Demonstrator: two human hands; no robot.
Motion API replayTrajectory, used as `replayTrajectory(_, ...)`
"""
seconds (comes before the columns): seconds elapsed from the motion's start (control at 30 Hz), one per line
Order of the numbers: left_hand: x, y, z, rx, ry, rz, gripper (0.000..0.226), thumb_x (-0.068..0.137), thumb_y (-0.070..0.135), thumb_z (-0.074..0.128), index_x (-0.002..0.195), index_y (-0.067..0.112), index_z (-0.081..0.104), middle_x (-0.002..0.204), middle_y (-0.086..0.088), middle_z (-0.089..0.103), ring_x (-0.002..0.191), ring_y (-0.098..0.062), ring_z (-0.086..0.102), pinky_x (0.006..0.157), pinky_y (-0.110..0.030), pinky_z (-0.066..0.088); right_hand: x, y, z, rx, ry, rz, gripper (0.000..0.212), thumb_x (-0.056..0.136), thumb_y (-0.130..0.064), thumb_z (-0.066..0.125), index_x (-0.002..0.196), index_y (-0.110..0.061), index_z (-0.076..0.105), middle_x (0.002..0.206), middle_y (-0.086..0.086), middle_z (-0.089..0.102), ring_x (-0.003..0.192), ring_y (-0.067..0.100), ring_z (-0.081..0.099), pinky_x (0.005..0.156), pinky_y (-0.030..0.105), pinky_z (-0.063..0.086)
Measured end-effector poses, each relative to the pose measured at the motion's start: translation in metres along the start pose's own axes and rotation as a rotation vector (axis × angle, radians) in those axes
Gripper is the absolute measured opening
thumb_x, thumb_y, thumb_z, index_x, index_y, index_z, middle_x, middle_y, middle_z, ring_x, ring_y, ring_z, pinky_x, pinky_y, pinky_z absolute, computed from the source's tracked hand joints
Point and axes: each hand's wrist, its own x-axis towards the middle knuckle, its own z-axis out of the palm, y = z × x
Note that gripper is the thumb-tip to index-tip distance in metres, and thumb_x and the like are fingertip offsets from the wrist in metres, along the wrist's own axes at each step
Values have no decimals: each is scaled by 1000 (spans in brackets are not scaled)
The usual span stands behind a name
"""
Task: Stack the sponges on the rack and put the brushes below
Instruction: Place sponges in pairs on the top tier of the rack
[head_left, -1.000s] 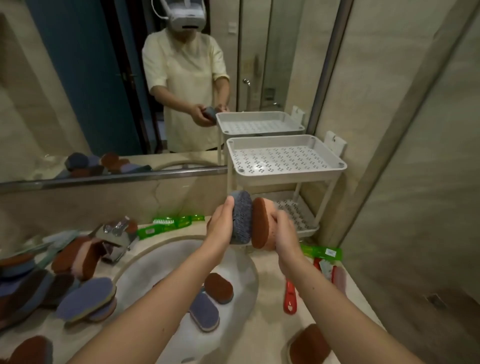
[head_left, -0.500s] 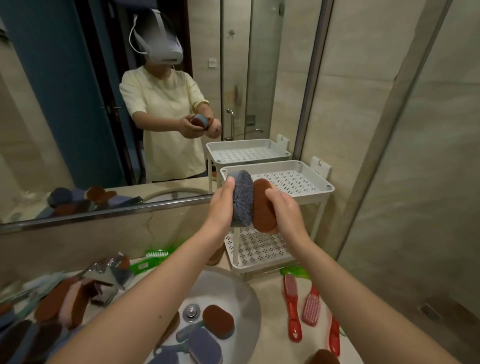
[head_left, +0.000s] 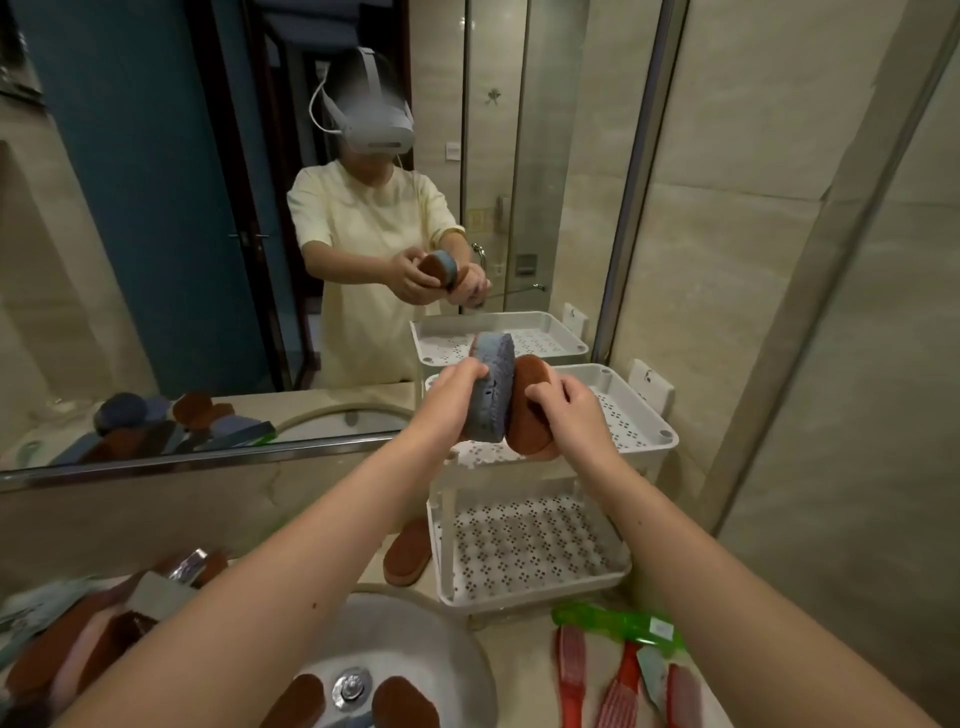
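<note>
A white two-tier rack (head_left: 644, 441) stands against the mirror at the right of the counter, both perforated shelves bare. Over its top shelf I hold two oval sponges on edge, pressed side by side. My left hand (head_left: 449, 400) grips the blue sponge (head_left: 491, 395). My right hand (head_left: 569, 410) grips the brown sponge (head_left: 530, 410). Red brushes (head_left: 621, 691) lie on the counter in front of the rack, with a green brush (head_left: 618, 621) across them.
More brown sponges sit in the sink (head_left: 447, 634), one leans beside the rack's lower shelf (head_left: 408, 553), and a pile lies at the far left (head_left: 78, 639) near the tap (head_left: 171, 577). A mirror stands behind, a tiled wall to the right.
Both hands have carried the two sponges up from below the top shelf to above it. My view has tilted up, showing more of the mirror.
</note>
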Motion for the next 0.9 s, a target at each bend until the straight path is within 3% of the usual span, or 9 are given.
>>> replayTrajectory(0.07, 16, 1, 8, 21, 60, 39, 34, 92, 37, 55, 120, 18, 52, 116, -9, 61, 101, -25, 63, 83, -41, 56, 20, 8, -5, 53, -2, 21, 34, 86, -32, 61, 118, -22, 56, 106, 0, 63, 93, 17, 63, 61, 25, 52)
replayTrajectory(0.13, 30, -2, 15, 103, 100, 87, 49, 89, 42, 62, 128, 17, 45, 121, -7, 57, 107, -23, 61, 92, -43, 53, 41, 17, -10, 50, 9, 52, 51, 85, -34, 62, 132, -23, 46, 107, -5, 59, 99, 17, 60, 75, 31, 51)
replayTrajectory(0.23, 48, -9, 23, 164, 164, 126, 50, 85, 48, 67, 119, 20, 43, 120, -4, 56, 107, -19, 59, 95, -39, 50, 70, 31, -13, 25, 7, 87, 58, 83, -37, 62, 136, -23, 42, 106, -6, 57, 100, 17, 58, 81, 35, 50)
replayTrajectory(0.33, 68, -19, 28, 377, 297, 172, 47, 79, 56, 65, 107, 24, 45, 115, 1, 54, 102, -17, 58, 92, -42, 49, 95, 40, -13, -19, -18, 134, 49, 83, -39, 60, 126, -24, 42, 95, -9, 56, 86, 10, 58, 60, 28, 45)
replayTrajectory(0.43, 81, -27, 32, 804, 439, 180, 49, 74, 67, 59, 96, 26, 43, 110, 4, 42, 92, -21, 56, 87, -43, 48, 117, 50, -11, -99, -45, 144, 35, 84, -39, 56, 111, -24, 40, 96, -4, 58, 82, 13, 59, 63, 32, 48)
replayTrajectory(0.53, 93, -34, 36, 1030, 489, 224, 46, 73, 66, 58, 92, 26, 45, 105, 4, 35, 90, -22, 53, 86, -41, 46, 130, 58, -9, -169, -50, 116, 23, 85, -39, 55, 98, -28, 40, 99, -4, 58, 82, 12, 60, 63, 32, 47)
replayTrajectory(0.7, 105, -48, 34, 1225, 535, 261, 43, 76, 59, 57, 92, 20, 51, 108, 0, 41, 100, -23, 51, 90, -40, 40, 133, 68, -5, -297, -78, 61, 21, 83, -42, 55, 85, -31, 37, 99, -4, 49, 81, 14, 56, 57, 30, 39)
replayTrajectory(0.9, 108, -53, 33, 1283, 597, 270, 41, 76, 59, 57, 90, 20, 53, 108, 1, 43, 99, -23, 49, 89, -40, 36, 135, 73, -5, -452, -82, -11, 17, 90, -35, 48, 98, -23, 39, 108, -2, 40, 78, 15, 53, 67, 36, 44)
